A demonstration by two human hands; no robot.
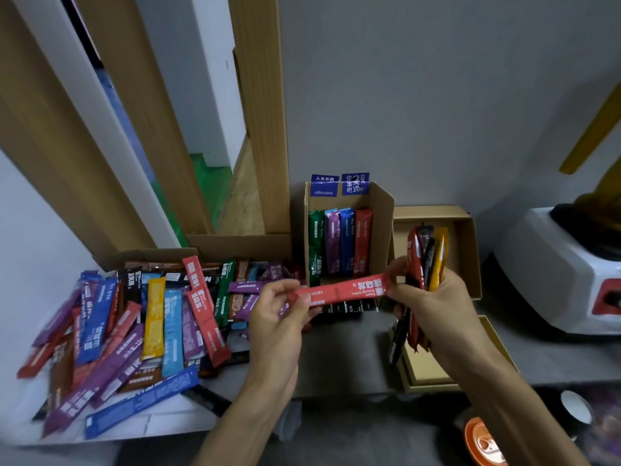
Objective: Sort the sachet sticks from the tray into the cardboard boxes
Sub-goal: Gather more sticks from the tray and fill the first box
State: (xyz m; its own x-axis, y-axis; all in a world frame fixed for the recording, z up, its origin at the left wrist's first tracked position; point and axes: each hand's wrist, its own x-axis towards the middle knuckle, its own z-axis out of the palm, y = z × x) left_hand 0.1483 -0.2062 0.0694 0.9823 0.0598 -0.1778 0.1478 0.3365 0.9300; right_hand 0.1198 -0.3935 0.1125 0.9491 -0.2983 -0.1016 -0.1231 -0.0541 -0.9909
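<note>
A red sachet stick lies level between my hands. My left hand pinches its left end and the thumb and forefinger of my right hand pinch its right end. That same hand also grips an upright bundle of sticks in red, black and yellow. A heap of several coloured sticks fills the white tray on the left. Behind my hands the upright cardboard box holds green, purple, blue and red sticks standing side by side. A shallow cardboard box sits to its right.
A white appliance with red trim stands at the far right. A flat cardboard lid lies under my right wrist. An orange bowl and a white cup sit low right. Wooden frames rise behind the tray.
</note>
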